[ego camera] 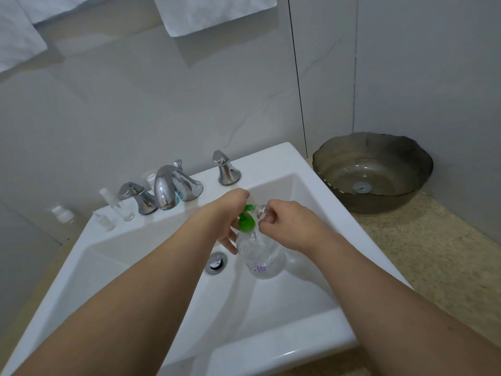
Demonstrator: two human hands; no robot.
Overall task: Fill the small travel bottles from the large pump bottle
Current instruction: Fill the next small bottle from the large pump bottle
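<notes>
Pump bottle (260,256): clear, green pump | left hand (230,213) grips it | right hand (284,223) pinches travel bottle (260,210)

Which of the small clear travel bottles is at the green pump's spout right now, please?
The small clear travel bottle pinched in the right hand, above the white sink; the other small clear bottles stand untouched left of the chrome faucet.
</notes>
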